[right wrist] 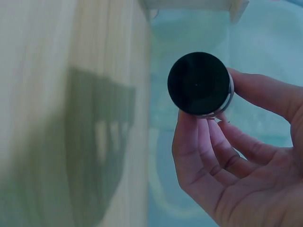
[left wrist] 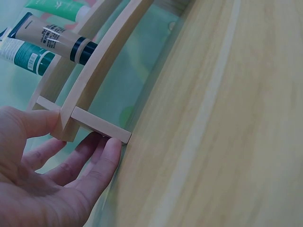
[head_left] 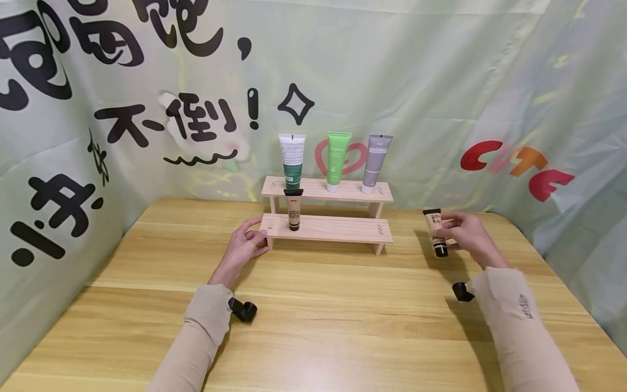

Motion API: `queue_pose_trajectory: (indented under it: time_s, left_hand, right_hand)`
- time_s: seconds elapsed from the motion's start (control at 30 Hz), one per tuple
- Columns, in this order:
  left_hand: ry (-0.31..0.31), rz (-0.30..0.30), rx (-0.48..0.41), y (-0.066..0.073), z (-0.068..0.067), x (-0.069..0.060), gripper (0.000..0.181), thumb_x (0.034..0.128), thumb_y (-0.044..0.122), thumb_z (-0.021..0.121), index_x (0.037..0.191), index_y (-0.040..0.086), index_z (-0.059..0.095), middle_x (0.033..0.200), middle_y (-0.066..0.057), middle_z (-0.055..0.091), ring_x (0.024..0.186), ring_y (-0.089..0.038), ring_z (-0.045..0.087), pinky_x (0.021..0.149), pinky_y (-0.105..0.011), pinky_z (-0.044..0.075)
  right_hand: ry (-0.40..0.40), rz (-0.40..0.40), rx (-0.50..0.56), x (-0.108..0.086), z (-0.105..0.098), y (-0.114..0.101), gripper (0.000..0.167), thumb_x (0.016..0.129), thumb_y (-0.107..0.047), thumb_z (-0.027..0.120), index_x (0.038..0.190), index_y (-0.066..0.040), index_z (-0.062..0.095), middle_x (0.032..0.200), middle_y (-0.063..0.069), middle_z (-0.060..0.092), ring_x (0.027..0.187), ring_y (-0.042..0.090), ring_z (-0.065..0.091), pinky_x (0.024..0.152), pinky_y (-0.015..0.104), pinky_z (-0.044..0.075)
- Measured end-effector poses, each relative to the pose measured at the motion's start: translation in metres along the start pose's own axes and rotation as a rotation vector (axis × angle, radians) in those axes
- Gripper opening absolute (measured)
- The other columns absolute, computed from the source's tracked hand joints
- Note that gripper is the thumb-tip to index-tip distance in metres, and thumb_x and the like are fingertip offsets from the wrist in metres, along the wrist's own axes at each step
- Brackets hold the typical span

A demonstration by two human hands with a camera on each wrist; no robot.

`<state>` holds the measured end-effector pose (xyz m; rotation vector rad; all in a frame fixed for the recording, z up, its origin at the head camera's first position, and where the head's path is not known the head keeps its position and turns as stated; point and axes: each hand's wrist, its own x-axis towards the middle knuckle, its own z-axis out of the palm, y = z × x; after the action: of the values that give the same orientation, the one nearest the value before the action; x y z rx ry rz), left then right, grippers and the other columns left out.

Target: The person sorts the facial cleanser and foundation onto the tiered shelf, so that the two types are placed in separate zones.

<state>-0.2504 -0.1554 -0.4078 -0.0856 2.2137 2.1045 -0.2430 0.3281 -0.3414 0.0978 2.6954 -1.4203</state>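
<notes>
My right hand (head_left: 462, 234) pinches a small beige cosmetic tube (head_left: 434, 224) between thumb and fingers, above the right side of the table. The tube's round black cap (right wrist: 199, 84) points down and faces the right wrist camera. At the stand's left end, my left hand (head_left: 243, 243) holds the lower step of a two-step wooden display stand (head_left: 338, 227). In the left wrist view its thumb (left wrist: 40, 122) lies on the board's end, with the fingers bent beside the leg. A similar beige tube (head_left: 294, 211) stands upright on the lower step, near that hand.
On the upper step stand a white-and-green tube (head_left: 293, 155), a bright green tube (head_left: 338, 158) and a purple-grey tube (head_left: 376, 160). A wooden table (head_left: 333, 326) carries the stand. Behind it hangs a printed cloth (head_left: 392, 71).
</notes>
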Motion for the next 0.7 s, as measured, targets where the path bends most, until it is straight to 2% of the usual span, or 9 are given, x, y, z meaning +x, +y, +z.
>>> queue_pose_trajectory:
  time_s: [0.17, 0.47, 0.7]
  left_hand:
    - [-0.002, -0.006, -0.004, 0.001, 0.0, 0.0, 0.049, 0.1068, 0.007, 0.052, 0.154, 0.005, 0.039, 0.109, -0.019, 0.062, 0.104, -0.028, 0.062, 0.087, -0.032, 0.06]
    - [-0.004, -0.009, -0.01, 0.002, 0.0, 0.0, 0.049, 0.1066, 0.007, 0.052, 0.154, 0.005, 0.039, 0.11, -0.018, 0.062, 0.104, -0.027, 0.061, 0.087, -0.032, 0.06]
    - [0.0, -0.015, -0.008, 0.001, 0.001, -0.001, 0.049, 0.1067, 0.007, 0.052, 0.154, 0.005, 0.04, 0.112, -0.02, 0.061, 0.108, -0.031, 0.06, 0.088, -0.032, 0.06]
  right_hand:
    - [0.011, -0.026, 0.005, 0.001, 0.007, -0.011, 0.067, 0.098, -0.009, 0.067, 0.148, 0.017, 0.031, 0.113, 0.017, 0.05, 0.076, 0.004, 0.059, 0.068, 0.03, 0.062]
    - [0.044, -0.068, 0.012, 0.002, 0.021, -0.032, 0.069, 0.095, -0.005, 0.071, 0.148, 0.016, 0.032, 0.115, 0.021, 0.05, 0.078, 0.006, 0.057, 0.066, 0.027, 0.062]
    - [0.054, -0.132, 0.087, 0.002, 0.036, -0.046, 0.069, 0.094, -0.003, 0.07, 0.148, 0.016, 0.032, 0.116, 0.021, 0.05, 0.082, 0.005, 0.056, 0.068, 0.027, 0.062]
